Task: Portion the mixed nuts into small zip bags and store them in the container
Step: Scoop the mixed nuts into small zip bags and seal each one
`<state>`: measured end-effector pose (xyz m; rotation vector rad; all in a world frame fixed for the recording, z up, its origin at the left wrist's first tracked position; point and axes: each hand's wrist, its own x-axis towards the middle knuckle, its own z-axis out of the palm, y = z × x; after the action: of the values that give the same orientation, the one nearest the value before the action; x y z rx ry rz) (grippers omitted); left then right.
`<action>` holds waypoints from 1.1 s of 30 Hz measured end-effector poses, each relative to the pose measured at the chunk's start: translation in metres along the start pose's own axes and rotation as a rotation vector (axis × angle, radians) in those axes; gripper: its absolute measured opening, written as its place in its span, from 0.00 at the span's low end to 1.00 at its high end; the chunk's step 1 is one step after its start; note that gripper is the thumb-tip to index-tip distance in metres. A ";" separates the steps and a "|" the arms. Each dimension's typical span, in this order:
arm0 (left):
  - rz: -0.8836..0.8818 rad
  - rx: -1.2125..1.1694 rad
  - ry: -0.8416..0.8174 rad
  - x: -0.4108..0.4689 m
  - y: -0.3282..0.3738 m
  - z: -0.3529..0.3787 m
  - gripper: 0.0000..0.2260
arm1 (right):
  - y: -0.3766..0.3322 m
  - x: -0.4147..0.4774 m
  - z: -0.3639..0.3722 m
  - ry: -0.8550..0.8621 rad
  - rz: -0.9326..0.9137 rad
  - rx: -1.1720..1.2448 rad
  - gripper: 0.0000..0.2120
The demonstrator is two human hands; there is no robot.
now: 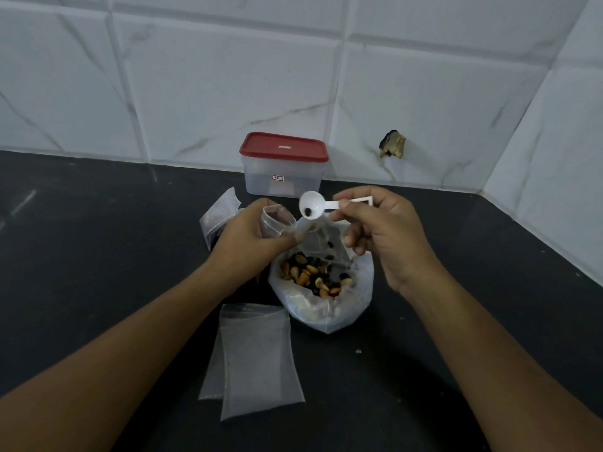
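The left hand [251, 233] is curling round a small clear zip bag [277, 220]. The right hand [381, 230] is pinching a white plastic scoop [311, 207] just beside the bag's mouth. The large clear bag of mixed nuts [321, 288] is sitting open beneath them. The red-lidded clear plastic container [283, 164] is standing at 12 o'clock against the wall edge. The black surface [98, 239] is stretching wide toward 9 and 3 o'clock.

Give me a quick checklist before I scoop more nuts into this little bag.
1. Small bag mouth held open by left hand: ok.
2. Scoop gripped by right hand: ok.
3. Scoop emptied: not ok, one dark piece sits in the bowl.
4. Big bag open, nuts reachable: ok.
5. Container ready for bags: not ok, lid is on.
6. Small bag's fill level: cannot tell, fingers hide it.
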<state>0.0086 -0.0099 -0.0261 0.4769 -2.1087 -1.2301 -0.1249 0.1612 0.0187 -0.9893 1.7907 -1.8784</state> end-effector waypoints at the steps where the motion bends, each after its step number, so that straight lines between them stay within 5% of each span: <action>1: -0.005 0.007 0.001 0.000 0.000 0.000 0.13 | -0.001 0.002 -0.004 0.029 0.039 -0.004 0.05; 9: -0.024 0.023 -0.010 -0.002 0.008 0.000 0.17 | 0.011 0.010 -0.019 -0.050 0.303 -0.332 0.03; 12: -0.026 0.032 -0.013 -0.004 0.013 -0.001 0.20 | 0.015 0.011 -0.023 -0.019 0.236 -0.484 0.06; 17: -0.081 0.020 -0.046 -0.004 0.015 -0.003 0.25 | 0.012 0.010 -0.029 0.048 0.107 -1.112 0.21; 23: -0.184 -0.179 0.038 -0.001 0.014 -0.004 0.29 | 0.006 0.009 -0.036 0.109 0.072 -1.137 0.19; 28: -0.266 -0.249 0.091 0.004 0.012 -0.007 0.18 | 0.007 0.006 -0.022 0.216 -0.216 -0.902 0.14; 33: -0.289 -0.277 0.059 0.005 0.013 -0.010 0.09 | 0.011 -0.004 0.005 0.066 -0.327 -0.724 0.13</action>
<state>0.0120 -0.0134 -0.0096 0.6978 -1.8261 -1.6225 -0.1213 0.1586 0.0069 -1.5467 2.5522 -1.4259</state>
